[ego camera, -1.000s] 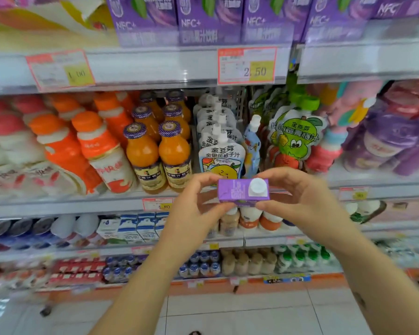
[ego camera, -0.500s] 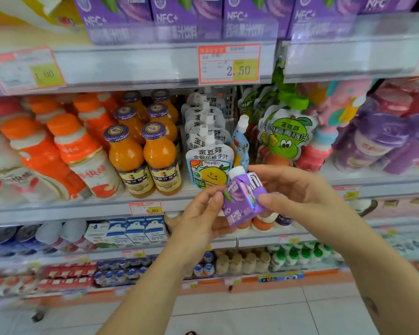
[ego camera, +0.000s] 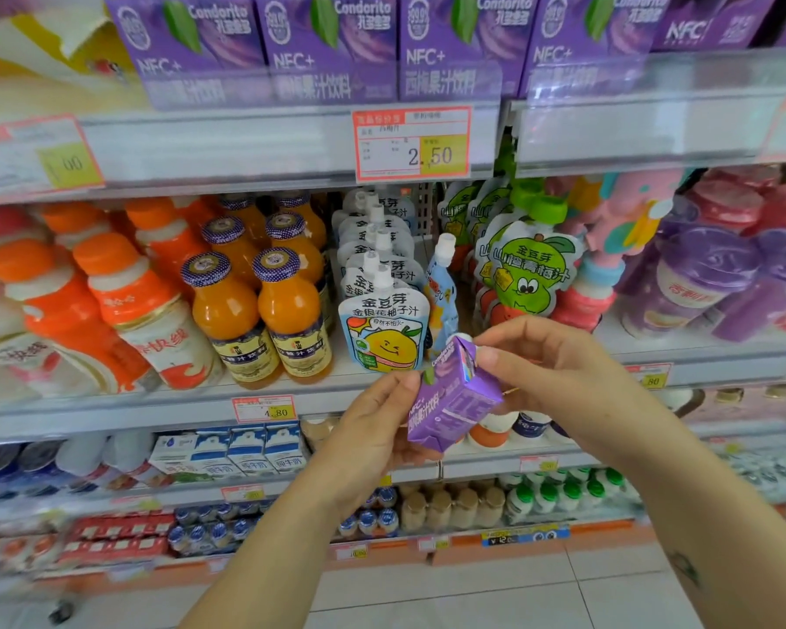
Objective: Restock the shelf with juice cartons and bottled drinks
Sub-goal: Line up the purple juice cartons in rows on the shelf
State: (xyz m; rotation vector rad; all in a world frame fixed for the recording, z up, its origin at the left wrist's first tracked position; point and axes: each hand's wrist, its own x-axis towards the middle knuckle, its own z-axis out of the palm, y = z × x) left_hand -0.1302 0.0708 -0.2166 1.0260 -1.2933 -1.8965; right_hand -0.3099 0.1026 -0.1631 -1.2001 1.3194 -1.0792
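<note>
The left hand (ego camera: 373,429) cups the lower end of a small purple cardboard juice carton (ego camera: 454,401) with curled fingers, and the right hand (ego camera: 550,370), at its three o'clock, pinches the upper end beside the white cap. The carton hangs in the air in front of the middle shelf, tilted with its cap toward one o'clock. It is a neat brick with white "NFC+" lettering and a folded corner at the bottom, and no dents show. The step looks like turning the carton to face it for stocking. At twelve o'clock the row of matching large purple cartons (ego camera: 332,47) stands on the top shelf above the red-bordered price tag (ego camera: 411,145). The next move likely calls for raising it upright over that shelf's lip, label outward.
</note>
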